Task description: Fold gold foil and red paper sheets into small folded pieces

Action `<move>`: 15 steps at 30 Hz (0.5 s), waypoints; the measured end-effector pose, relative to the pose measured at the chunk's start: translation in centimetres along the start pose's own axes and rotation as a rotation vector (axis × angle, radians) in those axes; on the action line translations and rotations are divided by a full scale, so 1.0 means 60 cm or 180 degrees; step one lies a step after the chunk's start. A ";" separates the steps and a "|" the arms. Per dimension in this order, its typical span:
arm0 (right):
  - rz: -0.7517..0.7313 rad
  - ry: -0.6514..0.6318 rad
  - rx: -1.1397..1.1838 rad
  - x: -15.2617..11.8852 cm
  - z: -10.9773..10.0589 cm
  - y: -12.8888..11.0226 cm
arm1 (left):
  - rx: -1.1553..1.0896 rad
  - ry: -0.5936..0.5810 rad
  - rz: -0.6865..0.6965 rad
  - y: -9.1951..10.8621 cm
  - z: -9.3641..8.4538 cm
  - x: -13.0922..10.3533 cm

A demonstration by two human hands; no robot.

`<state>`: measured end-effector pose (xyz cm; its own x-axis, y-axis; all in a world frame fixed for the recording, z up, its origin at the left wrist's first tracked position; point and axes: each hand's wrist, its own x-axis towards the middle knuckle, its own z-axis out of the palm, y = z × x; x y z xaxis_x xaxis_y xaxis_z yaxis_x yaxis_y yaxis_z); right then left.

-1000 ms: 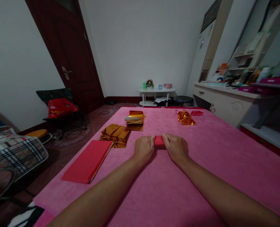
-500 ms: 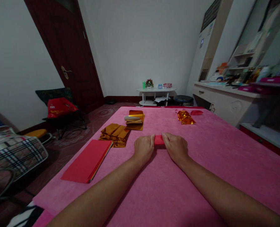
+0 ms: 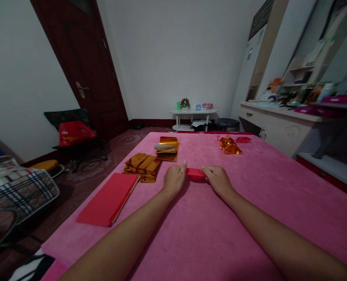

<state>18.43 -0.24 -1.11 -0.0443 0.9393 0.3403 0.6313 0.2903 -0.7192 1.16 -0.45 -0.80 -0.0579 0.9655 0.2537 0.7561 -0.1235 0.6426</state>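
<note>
A small folded red paper piece (image 3: 196, 174) spans the gap between my two hands, just above the pink cloth (image 3: 191, 230). My left hand (image 3: 175, 177) grips its left end, thumb raised. The right end is pinched by my right hand (image 3: 218, 179). To the left lies a stack of red paper sheets (image 3: 109, 200), with other colours showing at its edge. Beyond it are folded gold foil pieces (image 3: 142, 166) and a gold foil stack (image 3: 169, 142) with a grey roll-shaped object (image 3: 163, 146) on top. Crumpled gold foil shapes (image 3: 229, 146) and a red piece (image 3: 243, 139) sit at the far right.
Past the cloth's far edge stand a low white table (image 3: 193, 111) and a dark round stool (image 3: 226, 123). A cluttered white dresser (image 3: 281, 117) is on the right. At left are a folding chair (image 3: 66, 115) with a red bag (image 3: 75, 132) and a plaid-covered item (image 3: 18, 187).
My hands have moved slightly apart, and more of the red piece shows between them. My left thumb now points up. The other objects have stayed put.
</note>
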 end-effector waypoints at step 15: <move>0.1459 -0.0792 0.1921 0.032 -0.034 0.002 | -0.1307 -0.0263 0.0035 -0.012 -0.005 0.007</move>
<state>20.00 1.20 0.68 -0.0983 0.9817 -0.1628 0.1034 -0.1526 -0.9829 0.37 -0.05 -0.95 0.0139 0.9767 0.2139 0.4328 -0.1988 0.8793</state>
